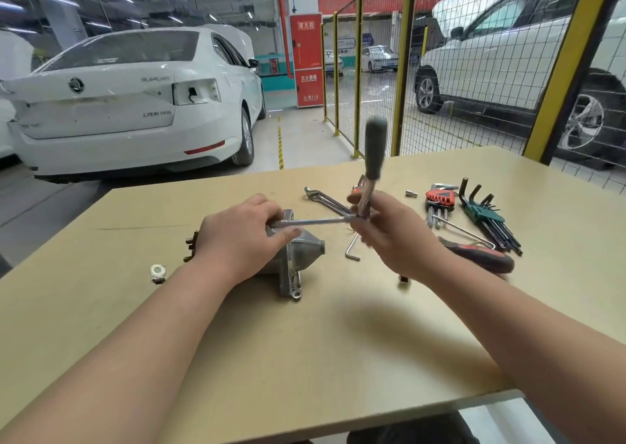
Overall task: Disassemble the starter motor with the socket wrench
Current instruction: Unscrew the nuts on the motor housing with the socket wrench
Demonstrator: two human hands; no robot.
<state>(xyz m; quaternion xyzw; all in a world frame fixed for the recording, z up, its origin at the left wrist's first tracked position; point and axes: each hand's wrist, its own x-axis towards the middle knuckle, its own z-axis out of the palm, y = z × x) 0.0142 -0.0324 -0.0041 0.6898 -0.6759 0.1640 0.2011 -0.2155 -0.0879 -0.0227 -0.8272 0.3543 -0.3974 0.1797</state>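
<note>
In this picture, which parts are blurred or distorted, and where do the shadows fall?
Head view: the wrench and right hand are smeared by motion, while the left hand and starter motor look sharp. Head view: the wide lens tilts the fence posts and bends the table edges. Head view: soft light, with faint shadows on the table under the arms.

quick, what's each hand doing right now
Left hand: grips the motor.
Right hand: grips the wrench.
</note>
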